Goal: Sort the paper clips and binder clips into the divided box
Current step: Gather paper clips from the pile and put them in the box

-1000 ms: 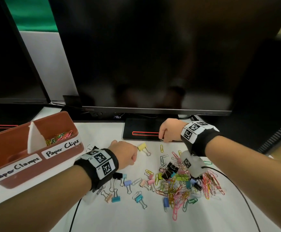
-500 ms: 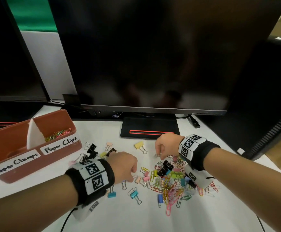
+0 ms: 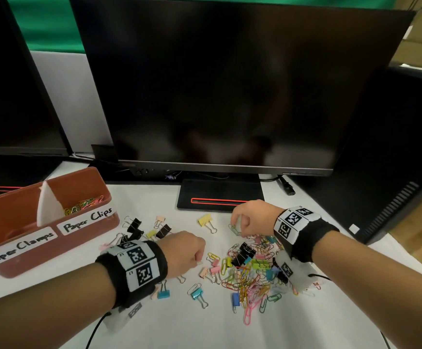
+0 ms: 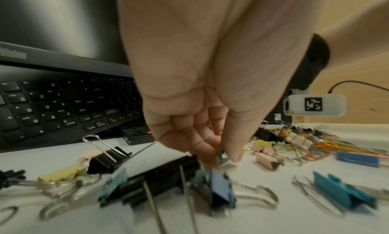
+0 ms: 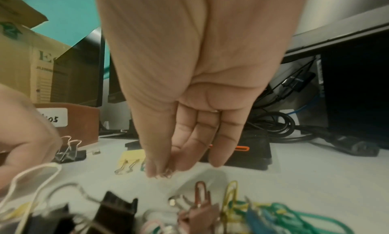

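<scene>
Right grip: we find the right hand (image 3: 251, 217) pinching paper clips (image 3: 234, 229) above the table's middle.
Left grip: left hand (image 3: 184, 254) curled round a small clip; kind unclear.
Done: some paper clips lie in the divided box (image 3: 54, 245), far left.
Left: mixed pile (image 3: 250, 273) largely unsorted.
</scene>
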Motion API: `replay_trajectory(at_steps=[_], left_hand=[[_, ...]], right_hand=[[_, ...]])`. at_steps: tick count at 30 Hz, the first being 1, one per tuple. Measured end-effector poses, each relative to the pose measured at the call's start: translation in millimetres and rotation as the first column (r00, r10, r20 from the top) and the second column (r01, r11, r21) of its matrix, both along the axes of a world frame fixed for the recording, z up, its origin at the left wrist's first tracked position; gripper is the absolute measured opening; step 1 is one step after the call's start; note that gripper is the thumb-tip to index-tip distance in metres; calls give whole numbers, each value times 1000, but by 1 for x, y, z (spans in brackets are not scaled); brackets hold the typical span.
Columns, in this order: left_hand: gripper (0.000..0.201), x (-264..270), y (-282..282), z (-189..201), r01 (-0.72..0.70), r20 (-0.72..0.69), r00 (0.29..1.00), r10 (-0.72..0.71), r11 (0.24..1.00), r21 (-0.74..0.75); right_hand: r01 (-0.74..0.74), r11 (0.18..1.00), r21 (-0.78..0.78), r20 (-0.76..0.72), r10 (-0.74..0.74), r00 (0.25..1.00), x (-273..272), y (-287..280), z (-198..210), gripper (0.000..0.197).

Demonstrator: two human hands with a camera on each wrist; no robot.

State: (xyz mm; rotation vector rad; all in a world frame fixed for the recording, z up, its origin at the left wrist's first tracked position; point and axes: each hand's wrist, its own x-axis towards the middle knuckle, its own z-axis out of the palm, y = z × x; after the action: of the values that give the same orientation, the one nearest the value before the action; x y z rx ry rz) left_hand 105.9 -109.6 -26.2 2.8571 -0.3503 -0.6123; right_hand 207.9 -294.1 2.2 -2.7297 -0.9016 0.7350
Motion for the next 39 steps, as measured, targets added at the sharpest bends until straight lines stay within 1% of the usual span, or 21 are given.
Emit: replay_trajectory(at_steps=[3,5,6,9,11,14,16,19,23,28,31,34,37,39], left_hand=[[21,14,-4,5,-42,71,996,49,995,-91],[25,25,-10,7,-47,71,996,55,992,-118],[27,30,-14,7,-30,62,997,37,994,-109],[30,38,-21,1,31,12,999,-31,998,-58],[26,40,-24,-3,19,-7,1000,-20,997,-71],[20,42,-25,-6,24,0,1000,-24,997,-77],[19,42,-24,-7,32,-5,999,-32,997,-69],[18,40,-20,-8,45,10,999,-44,997,-60],[16,36,-20,-8,81,43,996,-80,997,-14],[19,33,-23,-5,88,48,995,-89,996,28],[22,30,-24,-2,97,40,994,-99,994,46],[22,25,-17,5,42,70,997,-41,999,-8],[14,16,-3,16,-54,92,994,64,993,-107],[6,5,4,21,-78,75,993,89,987,-140]], right_hand=[[19,1000,18,67,-20,998,6,-3,2,43],[12,1000,-7,81,-11,997,10,-2,3,46],[1,1000,-25,79,1,997,12,-1,2,45],[-61,993,-101,69,68,995,16,5,-2,43],[-102,984,-144,79,114,990,20,10,-4,39],[-99,983,-156,115,117,986,24,13,-8,26],[-94,983,-157,105,111,988,27,14,-12,16],[-93,981,-172,84,109,991,27,14,-15,14],[-104,981,-166,69,117,991,22,13,-15,14],[-96,991,-94,-10,96,995,8,14,-10,25],[-128,992,-24,-3,128,992,2,15,-4,25],[-165,986,32,-13,166,986,-5,20,-1,22],[-187,982,6,-37,187,982,-9,24,-6,15],[-183,982,-40,-68,180,981,-10,25,-8,11]])
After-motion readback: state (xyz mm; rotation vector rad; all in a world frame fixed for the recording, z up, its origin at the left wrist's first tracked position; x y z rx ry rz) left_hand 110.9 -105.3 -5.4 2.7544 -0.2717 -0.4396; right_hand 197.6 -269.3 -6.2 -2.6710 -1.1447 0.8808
